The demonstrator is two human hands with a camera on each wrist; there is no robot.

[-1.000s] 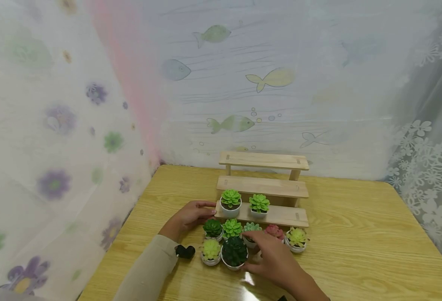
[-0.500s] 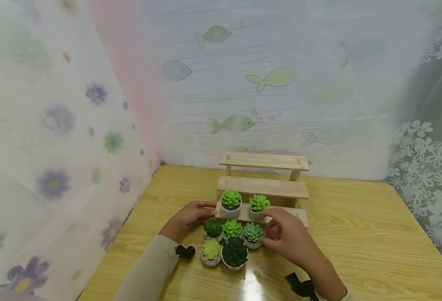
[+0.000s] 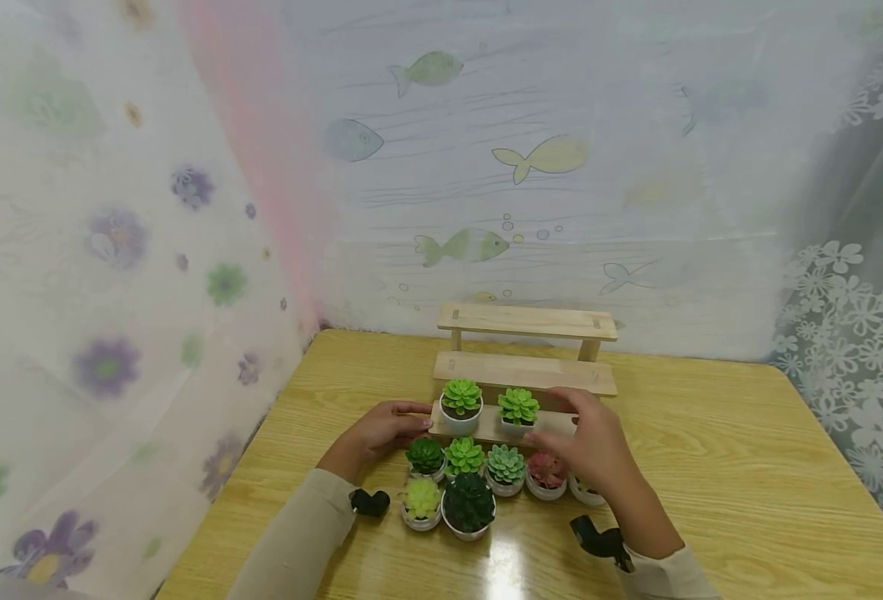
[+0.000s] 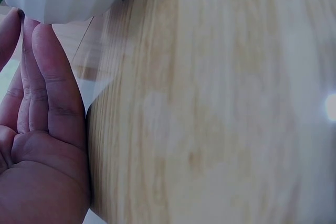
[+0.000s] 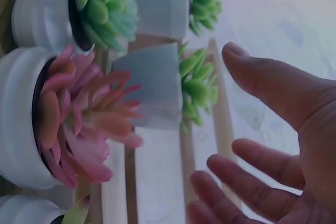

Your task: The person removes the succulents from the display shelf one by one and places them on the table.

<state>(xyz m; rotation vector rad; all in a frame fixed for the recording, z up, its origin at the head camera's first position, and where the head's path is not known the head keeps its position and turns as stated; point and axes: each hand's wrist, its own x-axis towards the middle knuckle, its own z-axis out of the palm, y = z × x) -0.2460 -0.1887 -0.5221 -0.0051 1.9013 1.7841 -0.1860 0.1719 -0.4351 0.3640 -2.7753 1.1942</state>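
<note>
A three-tier wooden plant stand (image 3: 525, 373) stands towards the back of the table. Two bright green potted succulents, one at left (image 3: 460, 405) and one near its middle (image 3: 518, 410), sit on the lowest tier. My left hand (image 3: 381, 429) rests on the table, its fairly straight fingers touching that tier's left end. Hovering over the tier's right part, my right hand (image 3: 589, 442) holds nothing; its thumb and fingers (image 5: 257, 187) are spread apart in the right wrist view. Beneath it, a pink potted succulent (image 3: 546, 473) stands before the stand, and another pot (image 3: 585, 493) is partly hidden.
More potted succulents crowd the stand's front: dark green (image 3: 425, 457), bright green (image 3: 464, 455), pale green (image 3: 504, 467), yellow-green (image 3: 422, 502) and a larger dark one (image 3: 469, 505). Behind the table (image 3: 711, 467) hangs a fish-patterned sheet (image 3: 546, 154).
My right hand has moved right and away from me, from beside the large dark succulent, past the pink one, to the lowest tier's right part. The left hand and the pots have stayed put.
</note>
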